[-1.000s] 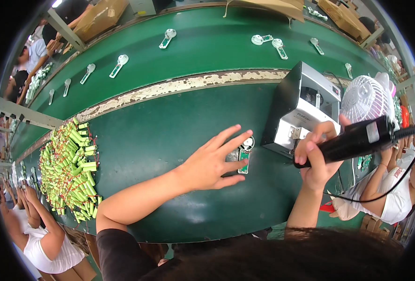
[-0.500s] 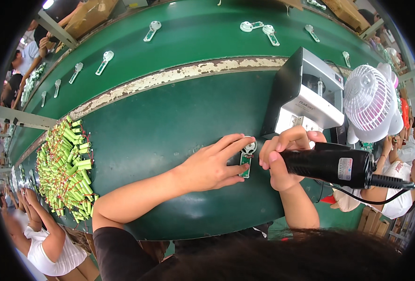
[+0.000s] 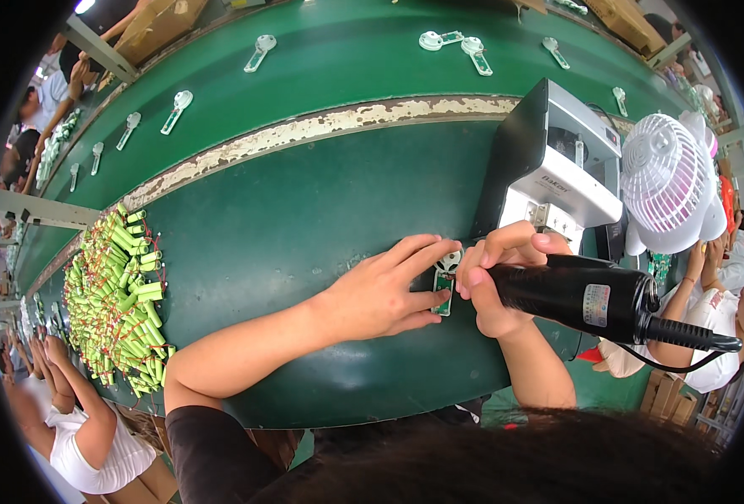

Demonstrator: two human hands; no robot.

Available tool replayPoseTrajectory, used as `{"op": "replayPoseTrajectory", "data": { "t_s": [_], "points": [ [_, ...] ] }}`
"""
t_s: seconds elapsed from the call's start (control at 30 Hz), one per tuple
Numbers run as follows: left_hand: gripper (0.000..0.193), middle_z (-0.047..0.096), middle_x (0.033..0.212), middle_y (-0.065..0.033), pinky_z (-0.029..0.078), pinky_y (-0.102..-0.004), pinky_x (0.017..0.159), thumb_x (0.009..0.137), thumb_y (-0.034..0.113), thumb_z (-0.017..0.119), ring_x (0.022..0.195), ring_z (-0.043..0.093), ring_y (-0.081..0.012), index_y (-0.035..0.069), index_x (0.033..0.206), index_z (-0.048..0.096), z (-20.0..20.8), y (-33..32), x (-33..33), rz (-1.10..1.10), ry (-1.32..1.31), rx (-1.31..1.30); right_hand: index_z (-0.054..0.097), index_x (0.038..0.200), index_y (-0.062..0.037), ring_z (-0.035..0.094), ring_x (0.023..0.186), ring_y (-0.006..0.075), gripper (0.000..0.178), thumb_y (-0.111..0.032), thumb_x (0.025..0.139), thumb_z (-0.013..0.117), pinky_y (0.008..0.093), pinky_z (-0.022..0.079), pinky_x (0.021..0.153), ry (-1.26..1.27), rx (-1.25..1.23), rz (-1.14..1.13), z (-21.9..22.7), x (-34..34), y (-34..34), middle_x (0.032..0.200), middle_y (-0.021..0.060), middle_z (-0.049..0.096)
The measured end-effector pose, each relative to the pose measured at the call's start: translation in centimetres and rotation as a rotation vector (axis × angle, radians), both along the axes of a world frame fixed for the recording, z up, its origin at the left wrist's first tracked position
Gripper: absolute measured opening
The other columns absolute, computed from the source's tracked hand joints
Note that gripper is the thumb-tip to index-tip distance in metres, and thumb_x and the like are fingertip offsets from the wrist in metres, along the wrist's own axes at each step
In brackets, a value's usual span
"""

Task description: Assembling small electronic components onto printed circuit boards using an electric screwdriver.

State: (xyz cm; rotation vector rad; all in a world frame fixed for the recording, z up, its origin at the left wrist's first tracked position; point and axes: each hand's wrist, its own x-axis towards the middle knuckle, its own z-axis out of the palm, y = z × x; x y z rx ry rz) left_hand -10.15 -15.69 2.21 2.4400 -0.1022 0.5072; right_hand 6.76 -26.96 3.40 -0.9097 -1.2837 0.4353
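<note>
My left hand (image 3: pixel 389 290) lies on the green bench, its fingers and thumb holding a small white part with a round head and a green circuit board (image 3: pixel 442 296). Round this part the fingertips hide some of the edges. In my right hand (image 3: pixel 506 281) is a black electric screwdriver (image 3: pixel 557 294) with a cord, held nearly level and close to the part's round end. My fingers cover the tool's tip, so I cannot tell whether it touches the part.
A black and silver screw feeder (image 3: pixel 548 181) stands beyond my right hand, next to a white fan (image 3: pixel 666 185). Green cylindrical cells with red wires (image 3: pixel 120 302) are heaped at left. Behind a worn ledge (image 3: pixel 321 130), a green conveyor belt (image 3: pixel 347 59) carries several similar white parts.
My right hand and the screwdriver have shifted slightly left, closer to the part. White parts on the belt have moved left. My left hand stays nearly in place.
</note>
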Motion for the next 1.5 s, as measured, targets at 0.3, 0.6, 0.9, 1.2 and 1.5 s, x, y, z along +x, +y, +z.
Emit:
{"op": "replayPoseTrajectory", "data": {
  "t_s": [0.3, 0.6, 0.9, 1.2, 1.5],
  "points": [
    [0.029, 0.048, 0.14, -0.0181, 0.051, -0.0428, 0.101, 0.079, 0.028, 0.08, 0.129, 0.048, -0.035, 0.01, 0.102, 0.076, 0.1, 0.0, -0.2, 0.012, 0.001, 0.018, 0.028, 0.141, -0.0173, 0.059, 0.065, 0.0148, 0.07, 0.015, 0.087, 0.059, 0.028, 0.054, 0.057, -0.087, -0.016, 0.104, 0.1, 0.0, 0.7, 0.099, 0.0148, 0.051],
    [0.025, 0.048, 0.141, -0.0169, 0.052, -0.0425, 0.099, 0.078, 0.027, 0.08, 0.128, 0.049, -0.0343, 0.01, 0.096, 0.075, 0.4, -0.4, -0.3, 0.05, 0.011, 0.011, 0.024, 0.144, -0.0163, 0.057, 0.061, 0.0146, 0.074, 0.016, 0.086, 0.057, 0.0291, 0.053, 0.053, -0.091, -0.022, 0.01, -0.1, 0.0, 0.3, 0.098, 0.0131, 0.05],
    [0.031, 0.053, 0.143, -0.0223, 0.051, -0.0438, 0.101, 0.07, 0.014, 0.081, 0.126, 0.057, -0.0389, 0.007, 0.098, 0.07, 1.9, 6.1, 1.4, 0.391, -0.043, 0.083, 0.032, 0.14, -0.0106, 0.056, 0.078, 0.0118, 0.073, 0.019, 0.08, 0.061, 0.0246, 0.046, 0.068, 0.239, -0.075, 0.024, -0.8, -1.7, -0.1, 0.099, 0.0095, 0.054],
    [0.026, 0.052, 0.142, -0.0183, 0.046, -0.0472, 0.106, 0.086, 0.008, 0.065, 0.129, 0.051, -0.0396, 0.008, 0.112, 0.066, -0.5, 18.2, 8.7, 0.756, -0.166, 0.3, 0.035, 0.14, -0.0109, 0.054, 0.077, 0.0115, 0.07, 0.018, 0.081, 0.06, 0.0249, 0.048, 0.066, 0.214, -0.094, 0.054, -1.1, -1.0, 0.1, 0.099, 0.0096, 0.053],
    [0.043, 0.051, 0.143, -0.0173, 0.049, -0.0468, 0.101, 0.09, 0.019, 0.066, 0.123, 0.057, -0.04, 0.009, 0.131, 0.059, -4.0, 22.9, 15.7, 0.802, -0.008, 0.253, 0.042, 0.136, -0.0042, 0.056, 0.08, 0.0112, 0.062, 0.013, 0.081, 0.066, 0.0282, 0.048, 0.072, 0.255, -0.084, 0.064, -1.7, -1.5, 0.0, 0.099, 0.0076, 0.057]
  ]
}}
